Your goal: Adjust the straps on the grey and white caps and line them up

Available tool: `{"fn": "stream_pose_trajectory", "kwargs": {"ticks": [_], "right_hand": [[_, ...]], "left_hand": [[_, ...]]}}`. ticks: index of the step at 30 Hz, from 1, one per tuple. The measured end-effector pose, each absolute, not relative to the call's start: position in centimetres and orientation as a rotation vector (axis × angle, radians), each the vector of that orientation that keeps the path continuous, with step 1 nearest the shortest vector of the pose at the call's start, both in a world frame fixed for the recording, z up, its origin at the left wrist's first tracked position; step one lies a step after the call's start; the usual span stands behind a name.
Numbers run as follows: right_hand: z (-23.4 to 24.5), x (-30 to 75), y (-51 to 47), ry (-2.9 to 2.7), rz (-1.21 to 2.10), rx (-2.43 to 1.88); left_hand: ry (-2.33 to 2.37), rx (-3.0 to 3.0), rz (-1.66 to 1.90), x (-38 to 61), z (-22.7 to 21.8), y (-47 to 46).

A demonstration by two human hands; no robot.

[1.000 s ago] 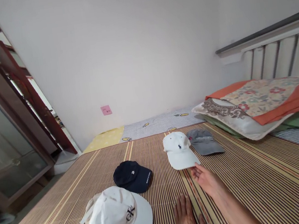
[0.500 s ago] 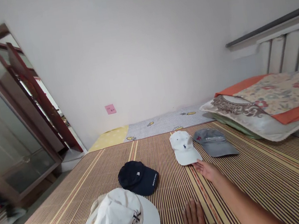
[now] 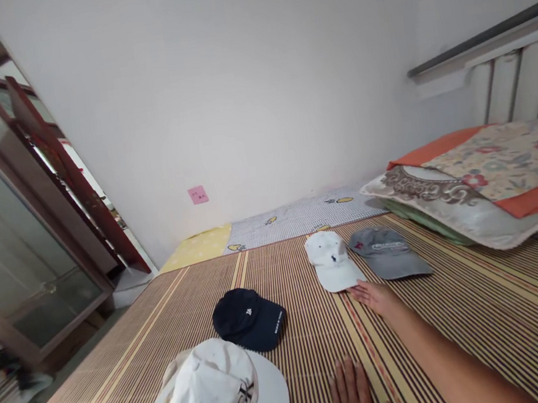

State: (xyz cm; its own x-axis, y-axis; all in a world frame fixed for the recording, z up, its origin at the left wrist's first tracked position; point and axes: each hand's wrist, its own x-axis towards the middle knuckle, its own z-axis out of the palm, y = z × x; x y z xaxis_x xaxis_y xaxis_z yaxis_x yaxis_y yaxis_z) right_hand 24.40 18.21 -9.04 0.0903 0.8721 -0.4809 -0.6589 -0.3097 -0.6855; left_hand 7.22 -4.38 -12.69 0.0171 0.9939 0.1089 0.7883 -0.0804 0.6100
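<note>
My right hand (image 3: 374, 295) reaches forward over the striped bamboo mat (image 3: 469, 320), its fingers stretched out and touching the brim of a small white cap (image 3: 331, 259). Right beside that cap lies a grey cap (image 3: 386, 252). My left hand (image 3: 353, 396) rests flat on the mat at the bottom edge, fingers spread and holding nothing. A navy cap (image 3: 249, 319) lies left of centre. A large white cap with a black logo (image 3: 222, 397) sits nearest me, to the left of my left hand.
Pillows with floral and orange covers (image 3: 489, 185) are stacked at the right below a slatted headboard (image 3: 507, 71). A patterned sheet (image 3: 292, 218) lines the far wall. A glass-doored cabinet (image 3: 10, 227) stands left of the bed, with clutter on the floor.
My right hand has pushed the small white cap a little farther away, close beside the grey cap. The view shifted slightly left; my left hand stayed flat on the mat.
</note>
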Motion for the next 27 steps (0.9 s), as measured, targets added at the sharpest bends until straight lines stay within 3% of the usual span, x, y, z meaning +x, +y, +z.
{"fn": "stream_pose_trajectory", "kwargs": {"ticks": [7, 27], "right_hand": [[-8.9, 24.9, 18.3, -0.293, 1.583, -1.092], [-10.0, 24.3, 17.3, -0.297, 1.485, -0.965]], "left_hand": [[1.728, 2.009, 0.642, 6.1, -13.8, -3.6], [1.856, 1.974, 0.8, 7.4, -13.2, -4.7]]}}
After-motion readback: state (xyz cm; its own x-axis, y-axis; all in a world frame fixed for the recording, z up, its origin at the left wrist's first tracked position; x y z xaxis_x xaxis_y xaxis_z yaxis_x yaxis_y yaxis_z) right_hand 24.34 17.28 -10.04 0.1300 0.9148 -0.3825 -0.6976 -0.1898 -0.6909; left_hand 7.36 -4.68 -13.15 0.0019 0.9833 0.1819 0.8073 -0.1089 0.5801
